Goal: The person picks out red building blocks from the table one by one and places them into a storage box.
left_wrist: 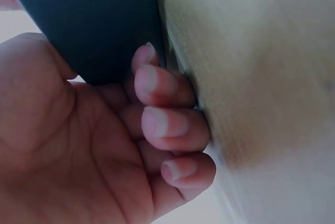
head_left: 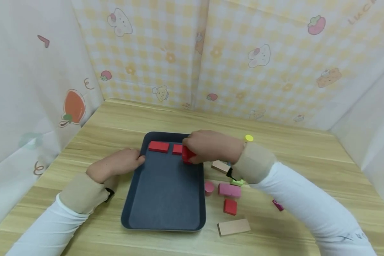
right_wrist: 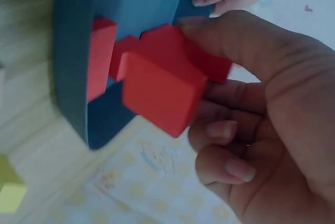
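A dark grey tray (head_left: 168,192) lies on the wooden table. At its left rim, my left hand (head_left: 123,161) holds the side, thumb at the edge and fingers curled, as the left wrist view shows. Over the tray's far right corner, my right hand (head_left: 208,145) pinches a red block (right_wrist: 162,93) between thumb and fingers. Its full shape is partly hidden by the fingers. Along the far end inside the tray lie a long red block (head_left: 159,147) and a smaller red block (head_left: 177,149), to the left of the held one.
Right of the tray lie a pink cylinder (head_left: 209,188), a pink block (head_left: 229,190), a red block (head_left: 230,206), a plain wooden block (head_left: 234,227) and a magenta piece (head_left: 277,205). A yellow piece (head_left: 249,138) stands farther back. Patterned curtains (head_left: 230,71) surround the table.
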The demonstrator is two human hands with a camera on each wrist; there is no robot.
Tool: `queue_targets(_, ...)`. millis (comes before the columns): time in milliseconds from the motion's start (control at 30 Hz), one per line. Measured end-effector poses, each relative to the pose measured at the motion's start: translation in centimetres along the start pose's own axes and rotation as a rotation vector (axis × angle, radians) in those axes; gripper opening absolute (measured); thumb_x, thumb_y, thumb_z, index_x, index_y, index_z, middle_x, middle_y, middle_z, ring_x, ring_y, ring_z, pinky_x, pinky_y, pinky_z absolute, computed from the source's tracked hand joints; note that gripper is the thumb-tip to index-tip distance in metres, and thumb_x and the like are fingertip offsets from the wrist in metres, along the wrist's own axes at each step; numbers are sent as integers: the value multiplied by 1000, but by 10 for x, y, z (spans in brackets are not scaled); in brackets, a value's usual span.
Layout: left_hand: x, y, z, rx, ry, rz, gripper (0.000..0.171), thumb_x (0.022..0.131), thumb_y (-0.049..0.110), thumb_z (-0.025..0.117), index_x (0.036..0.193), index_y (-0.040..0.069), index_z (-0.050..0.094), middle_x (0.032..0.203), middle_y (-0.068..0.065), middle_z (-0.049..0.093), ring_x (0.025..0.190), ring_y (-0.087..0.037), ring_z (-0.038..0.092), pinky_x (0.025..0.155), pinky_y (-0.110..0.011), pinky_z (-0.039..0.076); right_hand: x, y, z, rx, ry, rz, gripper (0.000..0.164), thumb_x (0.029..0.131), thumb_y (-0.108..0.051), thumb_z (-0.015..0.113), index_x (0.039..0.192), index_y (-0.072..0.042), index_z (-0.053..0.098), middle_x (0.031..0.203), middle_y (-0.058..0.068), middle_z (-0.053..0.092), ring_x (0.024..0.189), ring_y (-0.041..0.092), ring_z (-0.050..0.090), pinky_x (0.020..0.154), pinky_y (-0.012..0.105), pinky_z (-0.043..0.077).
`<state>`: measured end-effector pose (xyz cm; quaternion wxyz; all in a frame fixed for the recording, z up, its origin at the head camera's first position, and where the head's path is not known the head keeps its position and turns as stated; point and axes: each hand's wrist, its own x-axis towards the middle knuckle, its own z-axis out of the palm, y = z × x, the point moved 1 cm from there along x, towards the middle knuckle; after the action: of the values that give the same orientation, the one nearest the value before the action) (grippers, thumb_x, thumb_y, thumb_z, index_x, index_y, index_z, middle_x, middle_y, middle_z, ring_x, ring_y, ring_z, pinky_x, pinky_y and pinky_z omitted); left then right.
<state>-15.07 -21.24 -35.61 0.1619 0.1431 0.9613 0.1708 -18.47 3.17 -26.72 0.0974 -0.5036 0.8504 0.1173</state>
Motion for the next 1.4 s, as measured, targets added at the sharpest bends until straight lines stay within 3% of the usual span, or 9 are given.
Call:
queue_targets(233, -2, 0, -2, -8, 3, -4, 33, 98, 22, 33, 83, 4, 56, 72, -6, 50, 64, -19, 46, 68, -37, 40, 37, -16, -4, -2, -7, -55, 29, 86, -31, 61, 104, -10, 58, 85, -1, 59, 72, 11, 52, 68, 24, 46)
queue_targets(667, -3, 0, -3, -14, 11, 17, 32, 97, 21, 34, 77, 8, 54, 65, -4, 45, 58, -18, 44, 63, -33, 39, 78, -25, 4, -6, -5, -62, 29, 87, -32, 60, 104, -8, 58, 83, 2, 59, 72, 14, 53, 69, 25, 45)
queue_targets(1067, -2, 1, -6, -30, -5, 8, 34, 98, 21, 32, 71, 10, 49, 63, -5, 43, 54, -18, 40, 57, -31, 36, 95, -30, 10, 26, -18, -43, 26, 88, -31, 58, 103, -10, 60, 83, 2, 57, 68, 15, 52, 64, 27, 44)
queue_targets(1267, -3, 2, -6, -11, 5, 3, 32, 98, 21, 33, 78, 7, 54, 65, -5, 45, 58, -19, 43, 63, -34, 39, 100, -34, 16, 39, -45, -37, 28, 89, -33, 58, 107, -11, 59, 89, 2, 57, 70, 14, 52, 65, 27, 44)
queue_targets(1400, -4, 2, -4, -4, -4, 2, 31, 98, 21, 34, 79, 6, 54, 67, -5, 47, 61, -19, 45, 65, -35, 39, 102, -38, 19, 55, -55, -49, 21, 88, -32, 59, 96, -12, 60, 84, 2, 56, 70, 14, 52, 64, 27, 44)
